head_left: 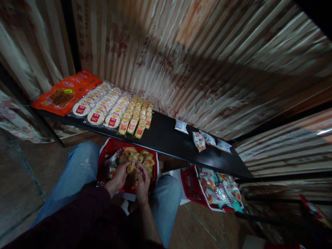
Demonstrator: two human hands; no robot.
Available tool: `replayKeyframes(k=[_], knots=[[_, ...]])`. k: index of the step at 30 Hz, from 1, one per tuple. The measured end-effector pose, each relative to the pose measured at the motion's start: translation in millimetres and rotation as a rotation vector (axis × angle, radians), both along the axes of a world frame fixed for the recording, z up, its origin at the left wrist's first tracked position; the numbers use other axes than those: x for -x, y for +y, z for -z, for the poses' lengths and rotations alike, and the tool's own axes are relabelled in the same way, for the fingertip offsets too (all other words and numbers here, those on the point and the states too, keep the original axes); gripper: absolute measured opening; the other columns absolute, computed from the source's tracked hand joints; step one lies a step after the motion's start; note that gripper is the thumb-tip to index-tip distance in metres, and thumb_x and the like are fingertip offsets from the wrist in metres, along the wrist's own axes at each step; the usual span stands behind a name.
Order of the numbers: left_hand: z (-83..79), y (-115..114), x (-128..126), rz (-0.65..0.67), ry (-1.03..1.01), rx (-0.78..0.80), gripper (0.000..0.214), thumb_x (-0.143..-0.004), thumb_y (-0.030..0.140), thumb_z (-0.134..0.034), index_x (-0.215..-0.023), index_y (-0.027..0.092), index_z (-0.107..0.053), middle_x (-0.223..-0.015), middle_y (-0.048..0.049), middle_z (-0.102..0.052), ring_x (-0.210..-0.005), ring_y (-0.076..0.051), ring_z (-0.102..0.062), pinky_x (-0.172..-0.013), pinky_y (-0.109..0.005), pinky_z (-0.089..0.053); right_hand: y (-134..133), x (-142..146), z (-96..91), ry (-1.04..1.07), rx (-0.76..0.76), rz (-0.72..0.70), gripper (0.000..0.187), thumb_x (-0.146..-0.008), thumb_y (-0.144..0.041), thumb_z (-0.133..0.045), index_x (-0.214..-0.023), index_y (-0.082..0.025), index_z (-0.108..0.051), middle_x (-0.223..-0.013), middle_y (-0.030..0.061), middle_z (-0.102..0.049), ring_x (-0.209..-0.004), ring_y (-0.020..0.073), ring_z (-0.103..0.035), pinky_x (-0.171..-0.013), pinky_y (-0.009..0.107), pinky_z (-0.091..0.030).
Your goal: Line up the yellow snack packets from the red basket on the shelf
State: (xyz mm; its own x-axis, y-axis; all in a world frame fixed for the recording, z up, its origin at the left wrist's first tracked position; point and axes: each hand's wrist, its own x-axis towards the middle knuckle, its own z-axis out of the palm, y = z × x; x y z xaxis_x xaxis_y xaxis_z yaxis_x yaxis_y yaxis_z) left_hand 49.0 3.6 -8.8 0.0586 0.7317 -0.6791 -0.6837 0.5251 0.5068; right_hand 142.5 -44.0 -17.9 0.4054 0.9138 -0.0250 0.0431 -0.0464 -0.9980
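The small yellow, clear-wrapped snack packets [133,161] are between the person's hands, over the red plastic basket with a white rim [111,145] set between the knees. The left hand [119,176] reaches in from seven o'clock, the right hand [143,181] from five; each grip is narrow, fingertips at the wrappers, but whether either is closed on a packet I cannot tell.

Good handling here probably means light fingertip pressure, since the contents look easy to crush, and taking packets by their edges so the printed fronts stay flat. Sorting them to face one way while still over the basket would catch any that slip. At twelve o'clock, the tight rows of matching yellow packets [136,117] on the long black shelf [166,129] sit close to its front edge, so wrists and sleeves should keep clear of them.
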Motion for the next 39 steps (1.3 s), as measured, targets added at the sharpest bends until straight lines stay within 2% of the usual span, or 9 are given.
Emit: replayKeyframes(k=[5,9,16,21,25,32,35,39], knots=[[-11.3,2.6,0.5,-0.008,-0.206,0.168,0.010,-0.074,0.007,-0.054,-0.077,0.011,-0.063,-0.061,-0.0020,-0.067,-0.059,-0.014,-0.065,-0.061,-0.022,-0.050,0.3,1.0,-1.9,-0.010,-0.006,-0.017,0.031,-0.078,-0.036,-0.060,-0.103,-0.018,-0.067,-0.108,0.0087,-0.069,-0.102,0.0223,-0.063,-0.095,0.038,-0.045],[-17.4,2.1,1.3,0.042,-0.283,0.213,0.015,-0.079,0.006,-0.048,-0.079,0.009,-0.062,-0.059,-0.0037,-0.065,-0.055,-0.015,-0.064,-0.056,-0.024,-0.051,0.8,2.5,-4.1,-0.042,-0.009,-0.016,0.032,-0.079,-0.035,-0.059,-0.104,-0.017,-0.066,-0.108,0.0095,-0.069,-0.101,0.0219,-0.064,-0.093,0.037,-0.047],[-13.5,4.2,4.2,0.041,-0.393,0.250,0.019,-0.082,0.010,-0.042,-0.082,0.011,-0.060,-0.056,-0.0025,-0.062,-0.048,-0.013,-0.061,-0.048,-0.022,-0.049,1.5,7.1,-16.7,-0.122,-0.015,-0.057,0.032,-0.082,-0.036,-0.054,-0.106,-0.017,-0.065,-0.106,0.0101,-0.068,-0.091,0.0206,-0.066,-0.080,0.034,-0.053],[-10.3,4.4,4.9,0.026,-0.439,0.288,0.018,-0.082,0.011,-0.040,-0.080,0.012,-0.058,-0.049,-0.0004,-0.058,-0.038,-0.012,-0.054,-0.040,-0.020,-0.044,3.3,10.0,-25.0,-0.239,-0.066,-0.127,0.027,-0.084,-0.032,-0.051,-0.101,-0.018,-0.066,-0.104,0.0088,-0.066,-0.094,0.0201,-0.064,-0.083,0.034,-0.051],[-11.2,3.3,5.7,0.022,-0.445,0.310,0.019,-0.082,0.013,-0.040,-0.081,0.013,-0.059,-0.046,0.0010,-0.055,-0.033,-0.011,-0.048,-0.036,-0.021,-0.041,4.0,12.5,-26.1,-0.267,-0.052,-0.125,0.026,-0.085,-0.032,-0.051,-0.102,-0.018,-0.066,-0.104,0.0088,-0.066,-0.095,0.0201,-0.064,-0.082,0.033,-0.051],[-13.9,3.5,5.6,0.031,-0.432,0.278,0.017,-0.084,0.015,-0.043,-0.081,0.013,-0.060,-0.050,-0.0002,-0.060,-0.043,-0.013,-0.058,-0.043,-0.021,-0.046,5.3,9.1,-22.6,-0.394,-0.076,-0.091,0.028,-0.087,-0.032,-0.048,-0.104,-0.018,-0.066,-0.104,0.0093,-0.068,-0.097,0.0205,-0.064,-0.087,0.035,-0.050],[-14.8,2.2,3.3,0.054,-0.394,0.214,0.012,-0.081,0.013,-0.049,-0.080,0.013,-0.060,-0.054,-0.0003,-0.063,-0.049,-0.013,-0.062,-0.045,-0.020,-0.046,5.0,5.4,-21.4,-0.486,-0.072,-0.068,0.029,-0.086,-0.033,-0.049,-0.105,-0.017,-0.065,-0.105,0.0100,-0.069,-0.099,0.0214,-0.064,-0.088,0.035,-0.049],[-17.2,-0.6,-2.2,0.023,-0.298,0.156,0.010,-0.075,0.008,-0.057,-0.081,0.015,-0.060,-0.060,0.0009,-0.066,-0.060,-0.014,-0.066,-0.056,-0.021,-0.050,4.5,2.3,-17.5,-0.531,-0.059,-0.017,0.031,-0.085,-0.035,-0.050,-0.105,-0.017,-0.065,-0.104,0.0110,-0.070,-0.097,0.0224,-0.065,-0.086,0.036,-0.051]])
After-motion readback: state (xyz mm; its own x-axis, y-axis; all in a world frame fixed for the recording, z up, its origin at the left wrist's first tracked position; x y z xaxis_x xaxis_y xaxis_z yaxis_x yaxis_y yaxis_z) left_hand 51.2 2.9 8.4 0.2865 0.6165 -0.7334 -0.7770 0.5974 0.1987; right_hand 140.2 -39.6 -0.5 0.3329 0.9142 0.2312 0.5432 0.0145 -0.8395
